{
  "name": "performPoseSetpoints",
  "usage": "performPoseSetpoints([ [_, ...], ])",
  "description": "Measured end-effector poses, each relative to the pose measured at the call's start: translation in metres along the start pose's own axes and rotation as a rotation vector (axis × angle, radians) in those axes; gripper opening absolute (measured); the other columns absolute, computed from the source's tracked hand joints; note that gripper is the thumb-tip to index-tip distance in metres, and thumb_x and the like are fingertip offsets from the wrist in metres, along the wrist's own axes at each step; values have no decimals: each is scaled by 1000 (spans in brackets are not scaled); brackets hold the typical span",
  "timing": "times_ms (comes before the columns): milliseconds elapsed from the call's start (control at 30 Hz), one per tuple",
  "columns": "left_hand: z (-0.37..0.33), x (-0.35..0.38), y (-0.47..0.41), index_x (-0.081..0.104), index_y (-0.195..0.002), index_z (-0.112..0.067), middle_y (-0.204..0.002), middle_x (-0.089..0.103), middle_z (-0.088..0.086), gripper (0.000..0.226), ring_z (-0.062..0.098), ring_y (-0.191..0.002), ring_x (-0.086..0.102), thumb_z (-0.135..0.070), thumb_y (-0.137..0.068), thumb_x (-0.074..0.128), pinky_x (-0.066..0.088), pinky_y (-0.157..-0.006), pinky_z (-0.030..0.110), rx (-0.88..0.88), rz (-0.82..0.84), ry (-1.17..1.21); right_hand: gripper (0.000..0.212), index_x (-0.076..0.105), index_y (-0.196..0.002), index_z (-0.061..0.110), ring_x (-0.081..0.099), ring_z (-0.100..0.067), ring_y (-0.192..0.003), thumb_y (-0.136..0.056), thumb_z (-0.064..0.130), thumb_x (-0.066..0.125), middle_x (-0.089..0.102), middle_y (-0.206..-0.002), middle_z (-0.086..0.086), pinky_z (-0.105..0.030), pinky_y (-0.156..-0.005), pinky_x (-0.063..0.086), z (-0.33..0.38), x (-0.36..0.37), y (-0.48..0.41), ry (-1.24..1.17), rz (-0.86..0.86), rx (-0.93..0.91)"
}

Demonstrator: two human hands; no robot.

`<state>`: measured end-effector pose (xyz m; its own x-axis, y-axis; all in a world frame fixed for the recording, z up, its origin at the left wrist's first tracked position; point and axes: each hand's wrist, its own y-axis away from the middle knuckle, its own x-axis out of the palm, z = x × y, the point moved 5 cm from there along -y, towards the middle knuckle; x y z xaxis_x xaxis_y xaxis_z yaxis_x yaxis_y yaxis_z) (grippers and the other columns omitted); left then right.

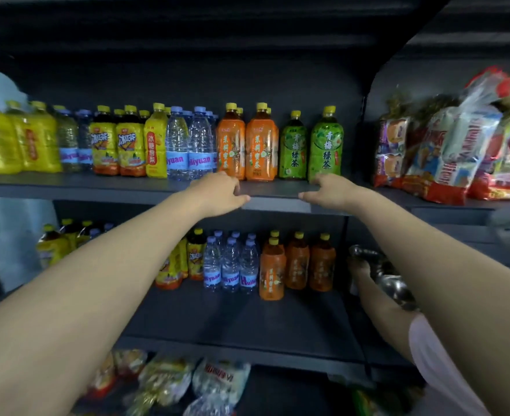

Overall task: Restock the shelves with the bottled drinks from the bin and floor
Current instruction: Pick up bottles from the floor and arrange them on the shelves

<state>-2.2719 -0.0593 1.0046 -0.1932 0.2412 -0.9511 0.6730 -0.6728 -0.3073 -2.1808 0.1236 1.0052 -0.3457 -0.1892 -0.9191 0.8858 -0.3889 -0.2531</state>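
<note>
Forearms, both bare, fill the foreground and reach up to the front edge of the upper shelf (277,187).

Left grip (217,190): rests on the front edge, fingers loosely curled, thumb pointing right. It holds nothing. It sits just in front of the foot of the orange tea bottles (261,145).

Right grip (327,189): also on the front edge, fingers loosely bent, thumb pointing left. It holds nothing. Its fingertips lie at the foot of the nearest of the green tea bottles (325,145); contact cannot be confirmed.

Upper shelf, left to right: yellow-labelled bottles (130,145), water bottles (187,145), two fronts of orange tea, two of green tea. All stand upright, close to the front edge. A bare strip of shelf lies between the two grips.

Lower shelf (247,319): iced tea bottles (195,256) at left, then a cluster of small water bottles (231,265), then a row of orange bottles (295,262), one of them stepped forward. All are set back towards the rear, with the front half bare.

Right of the upper shelf, on the adjoining unit: stacked snack packs (445,151).

Bottom level: bagged snacks (169,379), blurred.

Lower right: a second person's arm in a pale pink sleeve (424,340) reaches in beside the lower shelf's right end. What that arm's hand holds is unclear.
</note>
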Motion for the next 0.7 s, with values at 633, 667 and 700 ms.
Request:
performPoseSetpoints([
  [633,-24,38,175,54,-120,-17,-127,49,8,47,29,-116,47,-53,-91,42,42,-89,37,-27,159,-69,54,44,-131,2,48,-30,-121,-92,37,55,49,-135,-16,-36,-98,41,34,60,164,-35,165,22],
  [667,-19,47,184,55,-119,-17,-126,50,9,47,29,-115,48,-52,-91,43,44,-88,36,-22,173,-60,53,44,-130,1,48,-31,-120,-93,37,55,49,-135,-16,-35,-97,41,38,70,172,-24,187,27],
  [700,-14,56,194,55,-119,-16,-127,50,9,48,29,-115,48,-53,-90,43,45,-88,36,-19,188,-58,53,44,-130,0,48,-32,-121,-93,37,54,49,-134,-17,-35,-96,41,42,82,180,-12,212,26],
])
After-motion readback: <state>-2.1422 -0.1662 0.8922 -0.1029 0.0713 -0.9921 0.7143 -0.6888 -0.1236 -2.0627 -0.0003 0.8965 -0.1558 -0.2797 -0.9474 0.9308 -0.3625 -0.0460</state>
